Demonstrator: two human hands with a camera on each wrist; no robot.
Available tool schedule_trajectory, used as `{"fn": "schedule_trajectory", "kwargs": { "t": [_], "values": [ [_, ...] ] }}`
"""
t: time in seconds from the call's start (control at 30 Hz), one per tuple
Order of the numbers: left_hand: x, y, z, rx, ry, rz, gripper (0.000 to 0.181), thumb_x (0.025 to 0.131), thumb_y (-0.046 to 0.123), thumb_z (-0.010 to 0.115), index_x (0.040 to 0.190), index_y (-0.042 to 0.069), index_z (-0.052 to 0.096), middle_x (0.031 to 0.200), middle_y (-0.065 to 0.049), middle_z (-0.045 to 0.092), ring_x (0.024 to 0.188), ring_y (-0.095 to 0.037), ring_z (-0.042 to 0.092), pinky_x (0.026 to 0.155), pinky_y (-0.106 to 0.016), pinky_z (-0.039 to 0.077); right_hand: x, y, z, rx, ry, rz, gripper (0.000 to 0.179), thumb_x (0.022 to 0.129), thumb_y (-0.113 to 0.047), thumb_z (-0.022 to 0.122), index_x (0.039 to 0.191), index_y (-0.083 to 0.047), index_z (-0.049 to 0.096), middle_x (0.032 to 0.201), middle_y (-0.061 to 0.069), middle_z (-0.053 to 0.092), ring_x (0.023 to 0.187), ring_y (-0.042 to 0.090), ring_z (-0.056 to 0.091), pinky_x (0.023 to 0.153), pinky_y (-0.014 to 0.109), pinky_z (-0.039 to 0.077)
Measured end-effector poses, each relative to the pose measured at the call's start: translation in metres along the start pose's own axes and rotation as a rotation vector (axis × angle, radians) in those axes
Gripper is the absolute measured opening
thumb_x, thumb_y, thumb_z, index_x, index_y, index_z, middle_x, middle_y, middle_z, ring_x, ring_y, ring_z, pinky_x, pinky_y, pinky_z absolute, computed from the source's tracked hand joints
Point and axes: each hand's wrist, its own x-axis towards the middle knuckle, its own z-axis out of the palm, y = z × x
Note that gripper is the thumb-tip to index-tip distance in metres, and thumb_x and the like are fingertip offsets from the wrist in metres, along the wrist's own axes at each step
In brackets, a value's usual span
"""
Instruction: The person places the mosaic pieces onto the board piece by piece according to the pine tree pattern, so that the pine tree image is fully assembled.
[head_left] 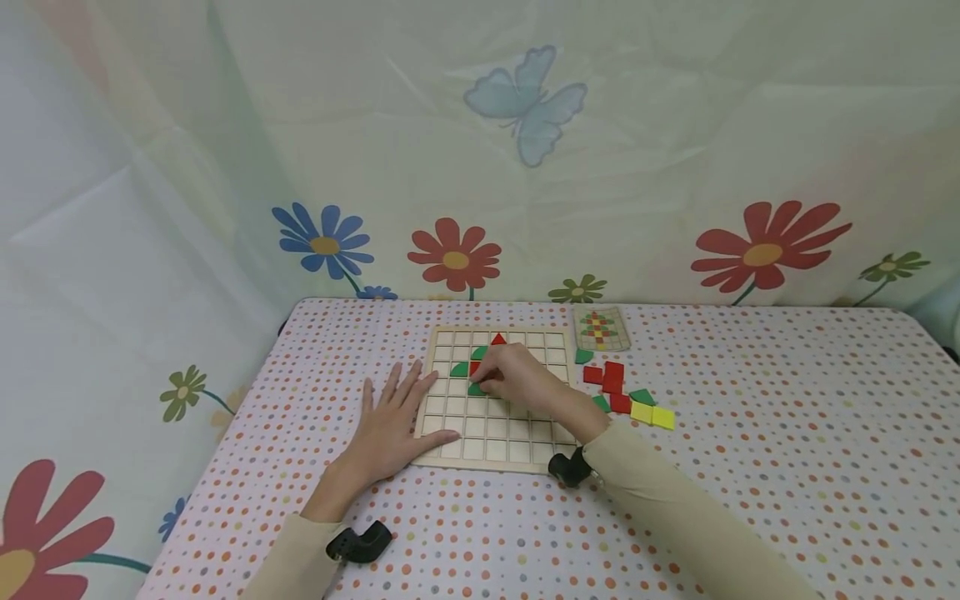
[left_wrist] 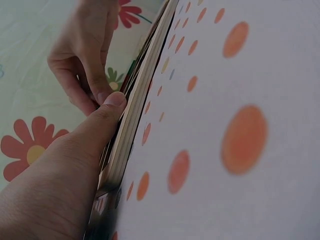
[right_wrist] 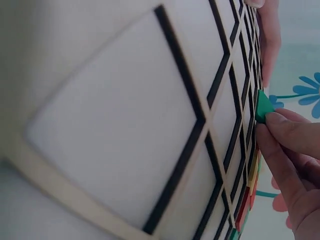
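A wooden grid board (head_left: pixel 465 427) with square cells lies on the table. My left hand (head_left: pixel 386 429) rests at its left side with fingers spread, the thumb on the lower left part. In the left wrist view that thumb (left_wrist: pixel 97 125) lies over the board's edge. My right hand (head_left: pixel 521 379) is over the upper middle of the board. Between thumb and fingertips it pinches a green quarter-round tile (right_wrist: pixel 263 106), held at the grid. Close by in the cells are a red triangle tile (head_left: pixel 498 339) and another green tile (head_left: pixel 459 369); the hand hides part of the pattern.
Right of the board lie loose tiles: red ones (head_left: pixel 612 377), yellow squares (head_left: pixel 652 415) and green ones (head_left: pixel 642 397). A small pattern card (head_left: pixel 602 329) showing a tree shape lies at the board's upper right corner. A flowered curtain (head_left: pixel 637 167) hangs behind the dotted tablecloth (head_left: pixel 787 433).
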Motion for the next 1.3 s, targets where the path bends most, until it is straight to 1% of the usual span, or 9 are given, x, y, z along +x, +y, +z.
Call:
{"fn": "schedule_trajectory", "kwargs": {
  "t": [0.17, 0.33, 0.5, 0.67, 0.87, 1.03, 1.1, 1.17, 1.3],
  "values": [
    [0.000, 0.002, -0.002, 0.004, 0.005, -0.003, 0.101, 0.090, 0.076, 0.060, 0.169, 0.024, 0.023, 0.176, -0.004, 0.005, 0.162, -0.032, -0.006, 0.120, -0.071, -0.011, 0.002, -0.008, -0.002, -0.095, -0.047, -0.021, 0.013, 0.092, 0.004, 0.076, 0.103, 0.002, 0.082, 0.098, 0.008, 0.072, 0.094, 0.021, 0.068, 0.081, 0.026, 0.059],
    [-0.001, 0.001, -0.001, -0.004, 0.015, 0.010, 0.101, 0.091, 0.075, 0.061, 0.169, 0.023, 0.023, 0.176, -0.004, 0.006, 0.162, -0.033, -0.005, 0.120, -0.071, -0.011, 0.003, -0.009, -0.001, -0.156, -0.058, -0.053, 0.014, 0.091, 0.006, 0.076, 0.104, 0.004, 0.081, 0.098, 0.010, 0.072, 0.096, 0.024, 0.069, 0.083, 0.027, 0.060],
    [-0.001, 0.001, -0.001, -0.006, 0.024, 0.020, 0.100, 0.091, 0.073, 0.062, 0.169, 0.023, 0.024, 0.176, -0.005, 0.007, 0.162, -0.034, -0.004, 0.120, -0.072, -0.011, 0.004, -0.010, 0.000, -0.192, -0.058, -0.073, 0.014, 0.090, 0.007, 0.077, 0.104, 0.004, 0.081, 0.099, 0.012, 0.072, 0.098, 0.025, 0.070, 0.084, 0.027, 0.060],
    [-0.002, 0.002, -0.001, -0.016, 0.024, 0.020, 0.100, 0.091, 0.072, 0.063, 0.168, 0.022, 0.025, 0.176, -0.005, 0.008, 0.162, -0.034, -0.003, 0.120, -0.072, -0.010, 0.003, -0.013, 0.003, -0.248, -0.063, -0.083, 0.013, 0.093, 0.008, 0.074, 0.103, 0.004, 0.081, 0.098, 0.013, 0.072, 0.097, 0.026, 0.070, 0.083, 0.027, 0.061],
    [-0.003, 0.005, -0.002, -0.022, 0.028, 0.014, 0.100, 0.090, 0.073, 0.063, 0.168, 0.021, 0.027, 0.176, -0.006, 0.009, 0.162, -0.035, -0.003, 0.120, -0.073, -0.009, -0.004, -0.019, 0.002, -0.281, -0.113, -0.080, 0.015, 0.095, 0.004, 0.073, 0.108, 0.006, 0.080, 0.102, 0.013, 0.069, 0.095, 0.026, 0.066, 0.081, 0.031, 0.059],
    [-0.002, 0.005, -0.001, -0.019, 0.026, 0.016, 0.100, 0.090, 0.073, 0.063, 0.168, 0.021, 0.026, 0.176, -0.006, 0.009, 0.162, -0.035, -0.003, 0.120, -0.073, -0.008, -0.020, -0.015, -0.007, -0.179, -0.140, -0.074, 0.023, 0.098, 0.001, 0.067, 0.119, 0.007, 0.075, 0.117, 0.016, 0.071, 0.108, 0.028, 0.067, 0.088, 0.036, 0.059],
    [-0.002, 0.004, 0.000, -0.015, 0.024, 0.016, 0.101, 0.090, 0.074, 0.062, 0.168, 0.021, 0.026, 0.176, -0.006, 0.009, 0.162, -0.035, -0.003, 0.120, -0.073, -0.007, -0.032, -0.013, -0.015, -0.127, -0.147, -0.036, 0.026, 0.100, -0.003, 0.067, 0.124, 0.003, 0.074, 0.122, 0.014, 0.071, 0.112, 0.026, 0.066, 0.093, 0.038, 0.058],
    [-0.001, 0.004, 0.000, -0.012, 0.025, 0.016, 0.101, 0.090, 0.074, 0.063, 0.168, 0.020, 0.027, 0.176, -0.007, 0.009, 0.162, -0.035, -0.003, 0.120, -0.073, -0.007, -0.047, -0.011, -0.025, -0.090, -0.142, 0.008, 0.028, 0.100, -0.008, 0.070, 0.126, -0.001, 0.074, 0.122, 0.010, 0.071, 0.111, 0.024, 0.065, 0.093, 0.039, 0.058],
    [-0.002, 0.003, -0.001, -0.009, 0.031, 0.016, 0.101, 0.090, 0.073, 0.063, 0.168, 0.020, 0.027, 0.176, -0.007, 0.010, 0.162, -0.035, -0.003, 0.121, -0.072, -0.007, -0.079, -0.002, -0.048, -0.101, -0.109, 0.070, 0.023, 0.099, -0.011, 0.073, 0.121, -0.006, 0.076, 0.117, 0.004, 0.070, 0.103, 0.019, 0.064, 0.087, 0.038, 0.058]
  ]
}}
